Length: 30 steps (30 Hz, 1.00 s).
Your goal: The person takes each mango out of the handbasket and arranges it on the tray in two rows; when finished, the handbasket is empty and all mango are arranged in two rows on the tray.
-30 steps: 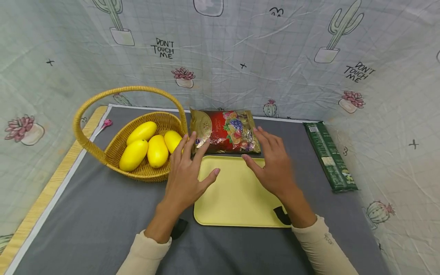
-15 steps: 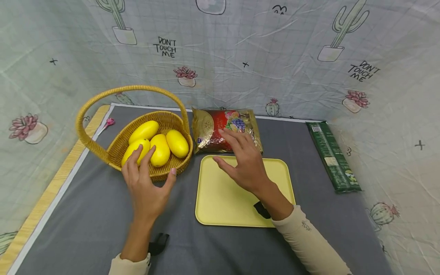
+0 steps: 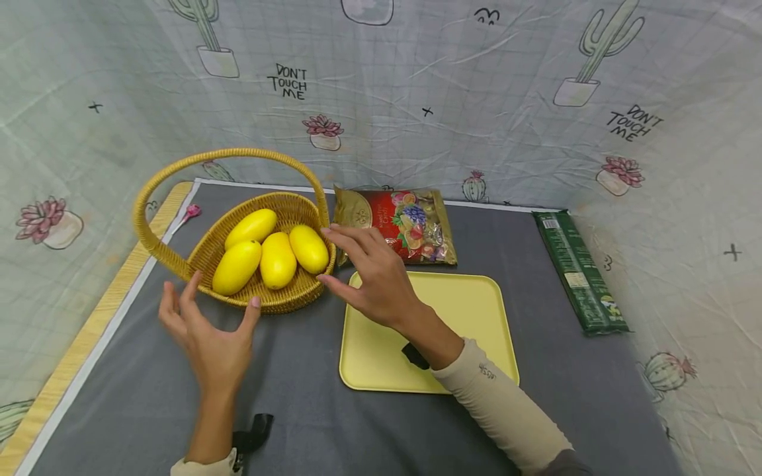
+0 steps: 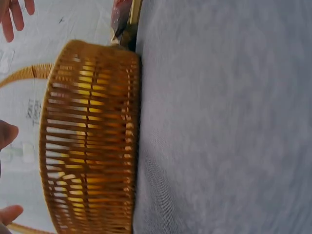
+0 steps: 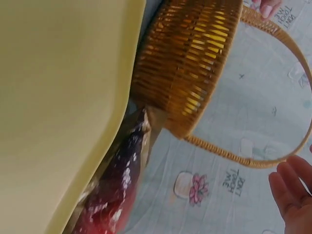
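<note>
A yellow wicker basket (image 3: 292, 302) with a tall arched handle stands at the left, holding several yellow mangoes (image 3: 278, 260). My left hand (image 3: 208, 344) is at the basket's front left, thumb and fingers spread apart and holding nothing. Across the basket's right rim, my right hand (image 3: 375, 281) reaches with its fingers extended and thumb apart, over a corner of the yellow tray (image 3: 428, 337). Whether either hand touches the basket I cannot tell. The left wrist view shows the basket's slatted side (image 4: 92, 146) close up; in the right wrist view the fingers (image 5: 292, 180) appear beside the handle.
Behind the tray lies a red and gold candy bag (image 3: 417, 228), partly covered by my right hand. A long green packet (image 3: 580, 274) lies at the right edge. A small pink-tipped item (image 3: 192, 211) sits behind the basket's left. A patterned curtain (image 3: 417, 152) hangs behind the grey cloth.
Both hands have moved left. The left one has gone from beside the tray to the basket's front left; the right one has crossed from the tray's right side to the basket's right rim.
</note>
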Each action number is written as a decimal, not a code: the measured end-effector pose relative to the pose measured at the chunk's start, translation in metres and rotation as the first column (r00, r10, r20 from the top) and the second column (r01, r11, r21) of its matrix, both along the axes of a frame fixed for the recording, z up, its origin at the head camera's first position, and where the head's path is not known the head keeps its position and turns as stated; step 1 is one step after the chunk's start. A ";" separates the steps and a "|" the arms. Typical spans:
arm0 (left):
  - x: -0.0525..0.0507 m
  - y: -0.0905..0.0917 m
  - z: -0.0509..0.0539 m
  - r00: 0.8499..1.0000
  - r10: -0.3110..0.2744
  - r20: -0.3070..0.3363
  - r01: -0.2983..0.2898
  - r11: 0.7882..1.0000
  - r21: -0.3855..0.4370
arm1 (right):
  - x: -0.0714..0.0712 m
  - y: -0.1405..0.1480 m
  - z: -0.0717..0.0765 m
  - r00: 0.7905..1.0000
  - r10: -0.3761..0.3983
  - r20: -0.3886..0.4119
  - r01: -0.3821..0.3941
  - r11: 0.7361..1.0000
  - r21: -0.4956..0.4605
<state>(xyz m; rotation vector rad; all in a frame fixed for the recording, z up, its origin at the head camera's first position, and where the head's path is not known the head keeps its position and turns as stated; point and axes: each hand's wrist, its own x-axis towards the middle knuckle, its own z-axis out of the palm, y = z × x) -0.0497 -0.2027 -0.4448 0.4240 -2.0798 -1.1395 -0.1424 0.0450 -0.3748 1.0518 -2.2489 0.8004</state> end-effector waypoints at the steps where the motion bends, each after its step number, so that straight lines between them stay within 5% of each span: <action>1: 0.000 -0.001 -0.001 1.000 -0.003 0.018 0.003 0.999 0.033 | -0.001 -0.005 0.000 1.000 0.010 0.003 -0.010 1.000 0.000; 10: -0.005 -0.013 -0.005 0.991 -0.060 0.120 0.026 0.964 0.266 | -0.008 -0.044 -0.006 0.995 0.082 0.065 -0.081 0.997 -0.019; 20: -0.009 -0.015 -0.001 0.978 -0.186 0.093 0.110 0.843 0.526 | -0.021 -0.083 -0.013 0.970 0.122 0.212 -0.127 0.992 0.008; 30: -0.010 -0.014 -0.003 0.975 -0.189 0.119 0.097 0.838 0.537 | -0.045 -0.118 -0.015 0.912 0.104 0.397 -0.178 0.972 0.154</action>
